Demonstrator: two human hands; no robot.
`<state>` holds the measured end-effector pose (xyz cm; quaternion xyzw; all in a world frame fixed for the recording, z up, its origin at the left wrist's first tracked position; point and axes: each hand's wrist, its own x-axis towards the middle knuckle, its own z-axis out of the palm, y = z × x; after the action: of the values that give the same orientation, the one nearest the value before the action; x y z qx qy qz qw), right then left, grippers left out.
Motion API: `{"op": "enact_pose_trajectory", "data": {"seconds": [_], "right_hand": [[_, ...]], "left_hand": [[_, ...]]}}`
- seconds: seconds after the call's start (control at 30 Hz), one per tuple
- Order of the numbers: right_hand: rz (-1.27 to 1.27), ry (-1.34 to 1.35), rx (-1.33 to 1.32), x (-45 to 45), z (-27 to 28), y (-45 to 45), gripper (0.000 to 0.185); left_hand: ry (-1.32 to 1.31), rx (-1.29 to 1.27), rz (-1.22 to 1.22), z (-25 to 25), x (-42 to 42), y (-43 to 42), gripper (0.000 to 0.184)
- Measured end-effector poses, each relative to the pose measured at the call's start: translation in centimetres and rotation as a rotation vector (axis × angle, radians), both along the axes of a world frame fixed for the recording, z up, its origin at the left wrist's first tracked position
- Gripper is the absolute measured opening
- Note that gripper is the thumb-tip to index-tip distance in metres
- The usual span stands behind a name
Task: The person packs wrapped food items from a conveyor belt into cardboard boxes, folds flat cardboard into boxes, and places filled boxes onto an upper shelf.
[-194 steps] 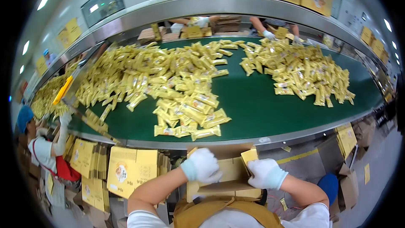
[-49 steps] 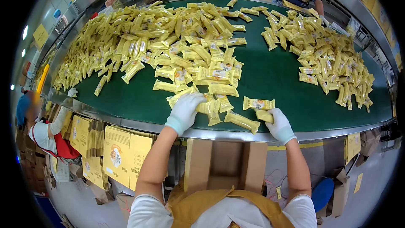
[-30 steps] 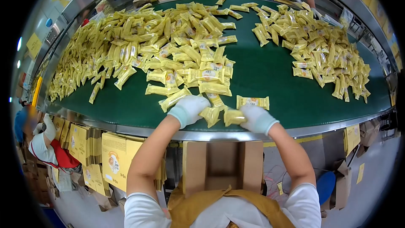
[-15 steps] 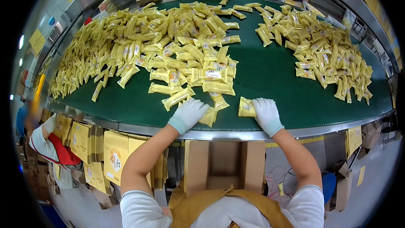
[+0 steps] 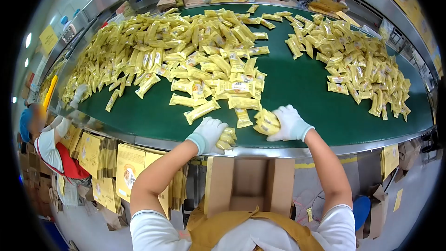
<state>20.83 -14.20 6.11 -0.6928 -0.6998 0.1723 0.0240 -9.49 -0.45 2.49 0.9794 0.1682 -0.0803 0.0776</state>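
Observation:
My left hand (image 5: 208, 134), in a white glove, is closed around a few yellow snack packets (image 5: 227, 138) at the belt's near edge. In my gloved right hand (image 5: 289, 123) is another small bunch of yellow snack packets (image 5: 266, 122), gripped from the right side and lifted slightly off the green belt (image 5: 297, 83). Between the hands and the big heap, single packets lie flat, one packet (image 5: 242, 117) pointing towards me. Below the belt edge, in front of my body, an open cardboard box (image 5: 220, 186) shows bare brown inside.
A large heap of packets (image 5: 176, 37) covers the belt's left and middle; a second heap (image 5: 357, 65) lies right. Flattened yellow cartons (image 5: 127, 169) stand at lower left. One co-worker (image 5: 55, 144) reaches in from the left, and two work across the belt behind its metal rail (image 5: 274, 4).
Both hands have gathered packets into bunches; the right has drawn left and turned its packets up. The left co-worker's arm now reaches over the belt, and those opposite have moved their hands.

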Motion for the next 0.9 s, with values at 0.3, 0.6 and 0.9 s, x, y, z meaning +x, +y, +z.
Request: {"op": "enact_pose_trajectory", "data": {"seconds": [0.3, 0.6, 0.9], "right_hand": [[0.032, 0.273, 0.085, -2.9, -4.1, 10.7, 0.089], [0.144, 0.148, 0.029, -4.2, -2.2, 5.8, 0.091], [0.008, -0.046, 0.035, -1.0, 1.0, -1.8, 0.079]], "left_hand": [[-0.282, -0.301, 0.616, 1.5, -3.4, 5.3, 0.109], [0.159, -0.109, 0.509, 2.8, 0.5, 4.9, 0.104], [0.081, 0.054, 0.346, 1.3, -1.6, 2.3, 0.097]]}}
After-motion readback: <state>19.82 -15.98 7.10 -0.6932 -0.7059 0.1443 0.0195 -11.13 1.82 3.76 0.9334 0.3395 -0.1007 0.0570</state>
